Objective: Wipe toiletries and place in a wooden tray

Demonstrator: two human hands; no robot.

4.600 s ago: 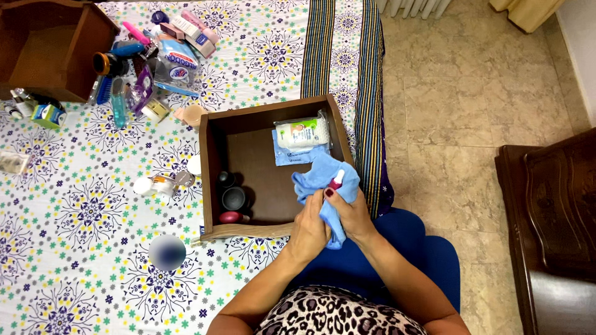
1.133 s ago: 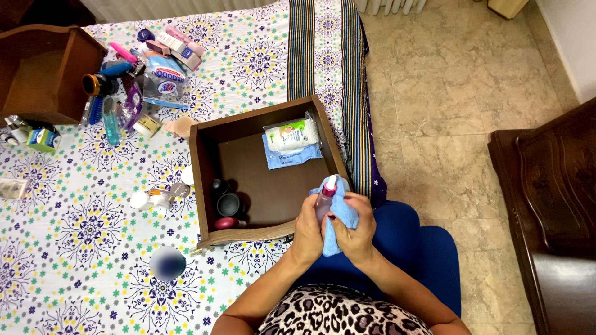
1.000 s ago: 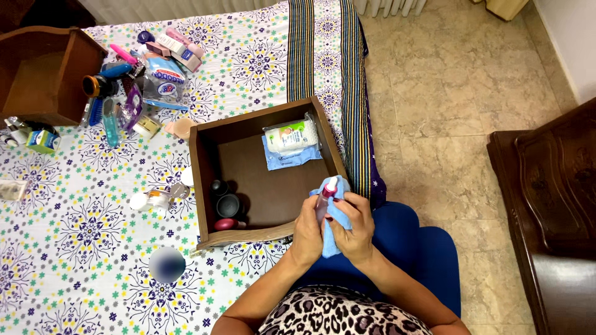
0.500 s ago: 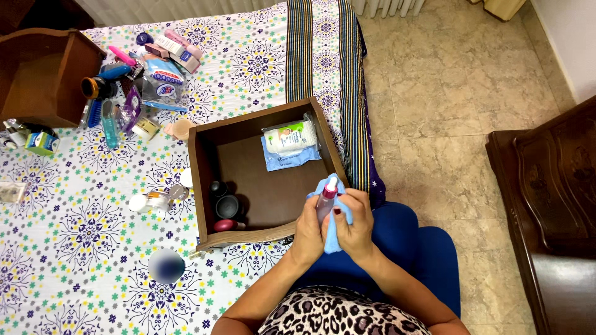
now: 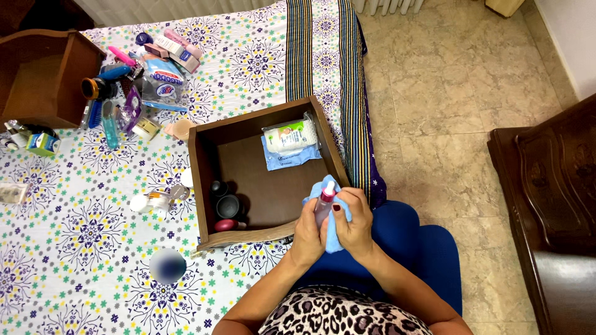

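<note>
Head view: the left hand (image 5: 308, 232) is gripping a small pink bottle (image 5: 324, 206) upright while the right hand (image 5: 355, 224) is closing a blue cloth (image 5: 333, 232) around it, wiping, just over the wooden drawer (image 5: 200, 180); next, judging, turning the bottle.

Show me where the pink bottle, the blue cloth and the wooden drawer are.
pink bottle (image 5: 325, 201), head view, on its body just below the cap.
blue cloth (image 5: 333, 239), head view, on the lower fold between the hands.
wooden drawer (image 5: 200, 180), head view, on its left wall.
</note>
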